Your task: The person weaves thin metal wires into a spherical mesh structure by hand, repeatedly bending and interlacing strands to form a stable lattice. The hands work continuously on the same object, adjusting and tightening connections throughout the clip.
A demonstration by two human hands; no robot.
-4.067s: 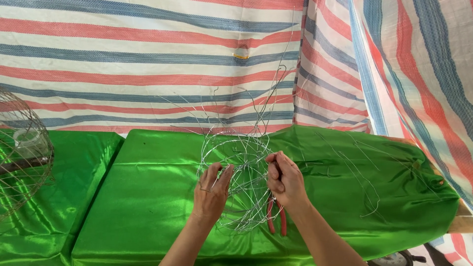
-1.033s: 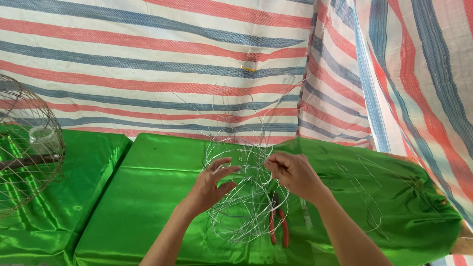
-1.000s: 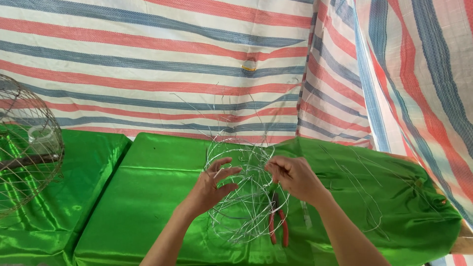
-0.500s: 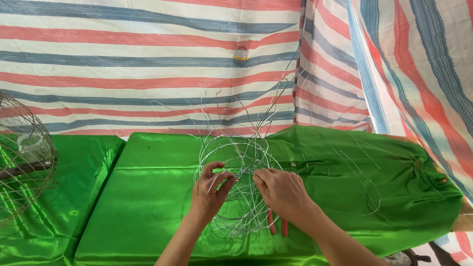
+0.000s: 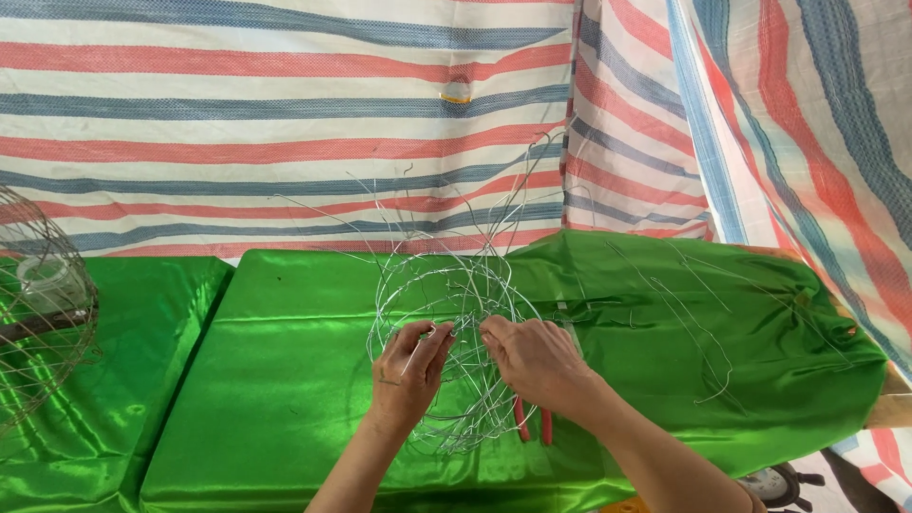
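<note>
Shiny green cloth (image 5: pixel 285 380) covers the table, and both hands rest on it, close to the camera. The left hand (image 5: pixel 407 372) pinches a thin wire of the silver wire ball (image 5: pixel 451 356). The right hand (image 5: pixel 537 361) is closed on the wires just beside it. The ball sits between the hands. Red pliers (image 5: pixel 534 423) lie under the right hand. Loose wires (image 5: pixel 693 313) lie farther right. A wire cage (image 5: pixel 43 313) stands far left. A striped sheet (image 5: pixel 285 123) hangs behind.

A shiny green cloth (image 5: pixel 285 380) covers the worktop, and loose wire strands (image 5: pixel 698 332) lie across its right part. At the left edge stands a round wire cage (image 5: pixel 43 313) (a whitish jar (image 5: pixel 47 282) shows inside), with a striped tarpaulin (image 5: pixel 285 123) hanging behind.
</note>
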